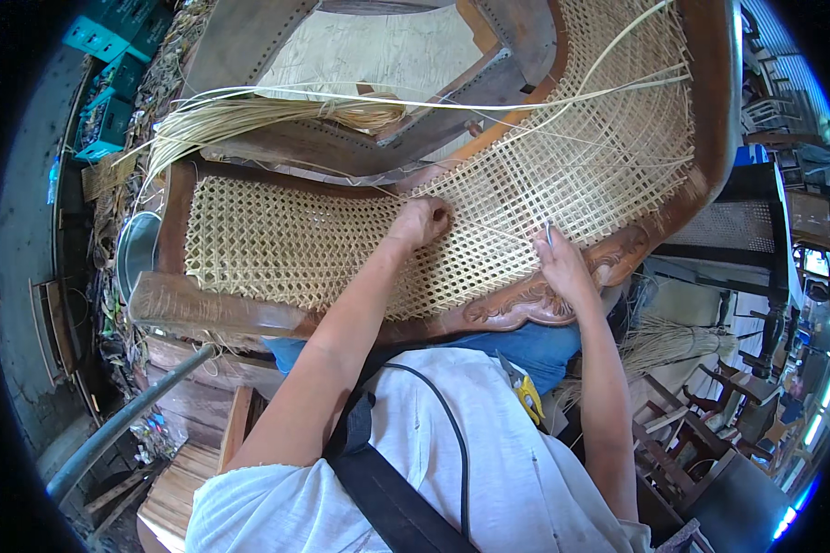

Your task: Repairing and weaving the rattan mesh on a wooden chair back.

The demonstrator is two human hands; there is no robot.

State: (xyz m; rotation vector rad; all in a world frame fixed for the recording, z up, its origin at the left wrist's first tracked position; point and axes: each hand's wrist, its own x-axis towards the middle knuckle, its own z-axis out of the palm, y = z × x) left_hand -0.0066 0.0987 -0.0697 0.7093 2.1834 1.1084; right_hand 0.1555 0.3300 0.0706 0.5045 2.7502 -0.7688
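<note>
A carved wooden chair frame (544, 300) lies across my lap, its seat filled with pale woven cane mesh (341, 244). My left hand (421, 221) rests fisted on the mesh near its middle, pinching a thin cane strand (563, 111) that runs up and to the right across the weave. My right hand (560, 263) sits at the mesh's near edge by the carved rail, gripping a slim metal tool (549, 232) whose tip pokes into the weave.
A bundle of loose cane strips (249, 115) lies over the chair's far rail. A yellow-handled cutter (526, 392) rests on my lap. A metal bowl (134, 249) and teal crates (111, 55) are at the left; more wooden chairs (729, 405) stand at the right.
</note>
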